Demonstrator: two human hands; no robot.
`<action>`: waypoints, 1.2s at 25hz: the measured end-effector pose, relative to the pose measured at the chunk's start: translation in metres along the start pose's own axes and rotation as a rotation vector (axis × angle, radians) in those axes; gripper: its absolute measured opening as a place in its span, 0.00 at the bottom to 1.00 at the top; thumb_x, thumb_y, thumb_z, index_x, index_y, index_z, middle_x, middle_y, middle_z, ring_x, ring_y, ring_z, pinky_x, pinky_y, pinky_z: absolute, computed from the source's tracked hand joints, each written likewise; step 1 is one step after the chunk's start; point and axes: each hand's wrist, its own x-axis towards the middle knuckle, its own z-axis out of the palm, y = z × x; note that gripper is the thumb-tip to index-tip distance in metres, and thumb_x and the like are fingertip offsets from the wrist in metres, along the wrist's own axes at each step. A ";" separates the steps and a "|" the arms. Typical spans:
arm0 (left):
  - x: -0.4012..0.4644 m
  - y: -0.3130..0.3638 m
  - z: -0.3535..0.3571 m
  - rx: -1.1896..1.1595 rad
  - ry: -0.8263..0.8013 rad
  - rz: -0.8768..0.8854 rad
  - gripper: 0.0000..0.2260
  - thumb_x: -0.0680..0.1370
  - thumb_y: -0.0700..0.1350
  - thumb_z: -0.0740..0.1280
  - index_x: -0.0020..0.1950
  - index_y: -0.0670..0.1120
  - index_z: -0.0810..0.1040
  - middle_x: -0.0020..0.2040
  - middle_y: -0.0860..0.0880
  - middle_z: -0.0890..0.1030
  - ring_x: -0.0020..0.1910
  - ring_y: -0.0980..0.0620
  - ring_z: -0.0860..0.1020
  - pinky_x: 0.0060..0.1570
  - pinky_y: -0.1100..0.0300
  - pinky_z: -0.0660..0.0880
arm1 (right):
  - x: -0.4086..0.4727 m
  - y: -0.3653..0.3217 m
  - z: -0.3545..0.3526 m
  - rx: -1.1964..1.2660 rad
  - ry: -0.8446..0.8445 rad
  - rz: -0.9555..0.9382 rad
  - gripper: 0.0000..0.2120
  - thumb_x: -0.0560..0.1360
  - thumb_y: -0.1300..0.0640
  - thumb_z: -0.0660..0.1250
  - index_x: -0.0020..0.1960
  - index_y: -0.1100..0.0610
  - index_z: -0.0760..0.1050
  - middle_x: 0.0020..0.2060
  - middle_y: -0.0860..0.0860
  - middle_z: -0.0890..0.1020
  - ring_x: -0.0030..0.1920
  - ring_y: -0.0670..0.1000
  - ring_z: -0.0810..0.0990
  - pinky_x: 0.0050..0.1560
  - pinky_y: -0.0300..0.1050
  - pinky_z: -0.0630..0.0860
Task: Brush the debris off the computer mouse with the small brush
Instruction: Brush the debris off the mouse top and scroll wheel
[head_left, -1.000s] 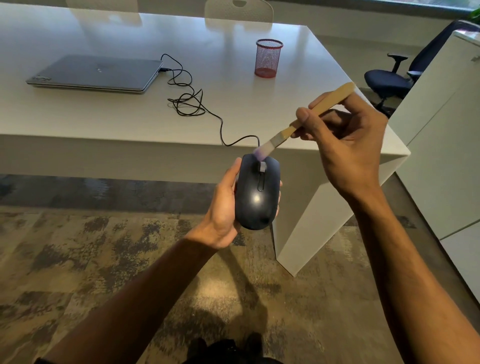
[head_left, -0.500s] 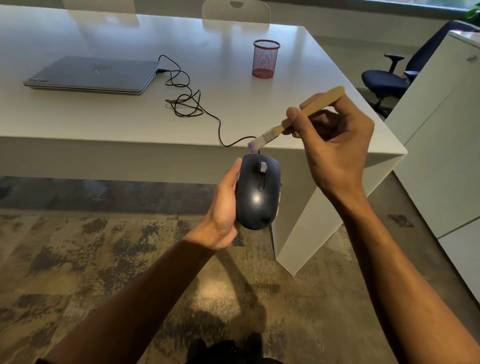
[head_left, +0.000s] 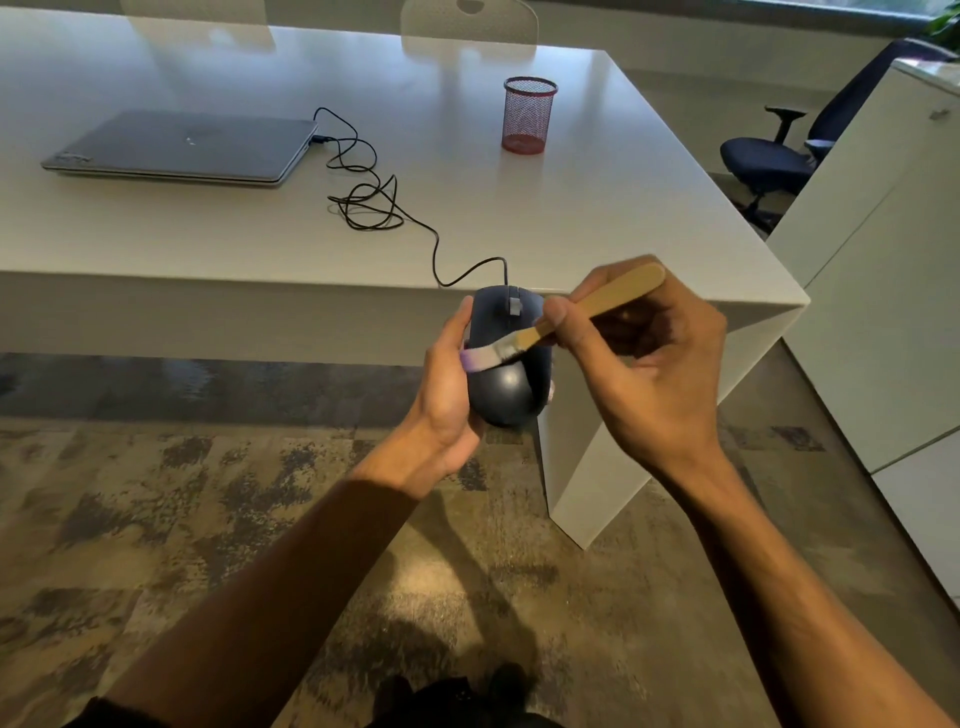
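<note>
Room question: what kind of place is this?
Probably an office or meeting room. A big white table holds a closed laptop and a red mesh pencil cup, and a dark swivel chair stands nearby.

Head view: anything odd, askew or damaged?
Nothing damaged or spilled. Only untidy bit: the mouse cable lies in a loose tangle on the white table beside the closed laptop. Left hand holds the mouse; right hand lays the brush across it.
</note>
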 end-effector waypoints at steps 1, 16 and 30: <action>0.001 0.000 0.000 -0.005 0.016 -0.005 0.29 0.80 0.62 0.57 0.71 0.42 0.73 0.66 0.37 0.77 0.63 0.38 0.77 0.63 0.39 0.74 | -0.004 -0.002 -0.001 0.000 -0.006 -0.007 0.05 0.75 0.61 0.72 0.49 0.60 0.77 0.41 0.51 0.84 0.42 0.50 0.87 0.46 0.48 0.85; -0.012 0.009 0.010 -0.103 -0.118 -0.068 0.26 0.83 0.59 0.53 0.68 0.39 0.72 0.49 0.41 0.80 0.40 0.47 0.80 0.35 0.57 0.78 | 0.001 0.011 -0.041 -0.031 0.004 -0.081 0.06 0.75 0.64 0.71 0.50 0.59 0.75 0.42 0.43 0.82 0.42 0.45 0.86 0.45 0.36 0.83; -0.005 0.007 0.016 -0.091 -0.200 -0.122 0.30 0.82 0.61 0.51 0.65 0.35 0.71 0.45 0.42 0.80 0.41 0.49 0.80 0.40 0.56 0.79 | 0.043 0.033 -0.033 0.022 0.136 0.040 0.04 0.78 0.62 0.70 0.52 0.61 0.76 0.41 0.48 0.84 0.43 0.48 0.87 0.47 0.41 0.84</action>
